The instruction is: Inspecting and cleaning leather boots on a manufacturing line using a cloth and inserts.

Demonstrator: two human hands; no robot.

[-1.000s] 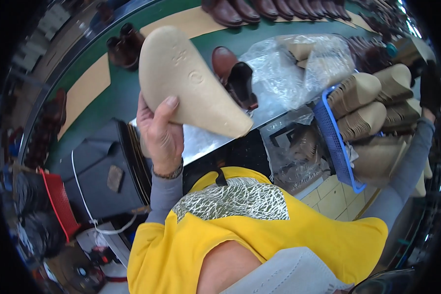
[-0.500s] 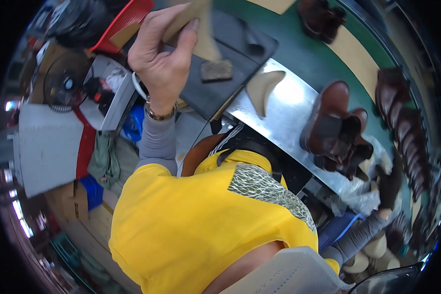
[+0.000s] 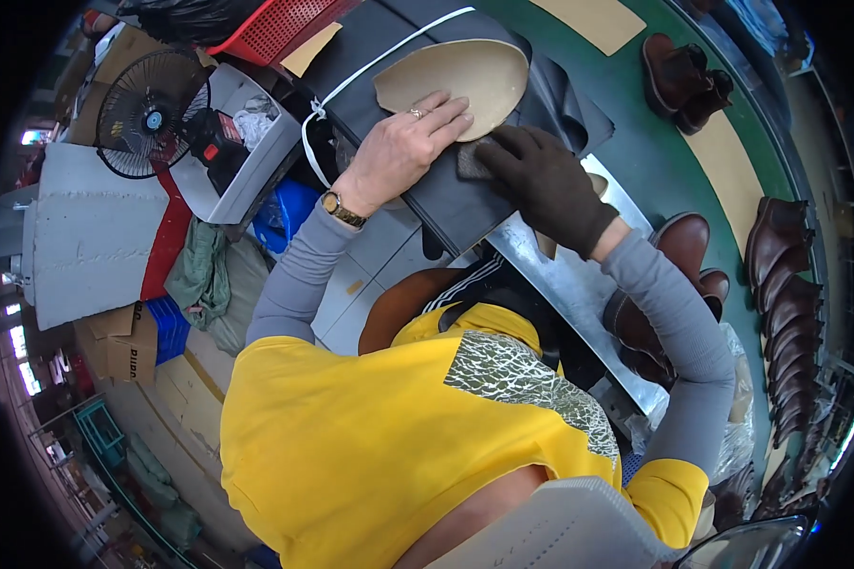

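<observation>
From here I see the left hand [image 3: 403,152] unclenched over the tan insole [image 3: 473,74], which lies on the black sheet [image 3: 457,209]; the gloved right hand [image 3: 552,182] grips a dark block [image 3: 471,163] at its edge. Work seems underway; what's left, I can't tell.

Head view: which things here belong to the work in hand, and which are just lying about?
In the work, it seems:
- beige curved piece, under the left hand
- rough grey block, at the gloved right hand
- black sheeting, beneath the piece

Probably just lying about:
- fan
- red basket
- green cloth
- cardboard box
</observation>
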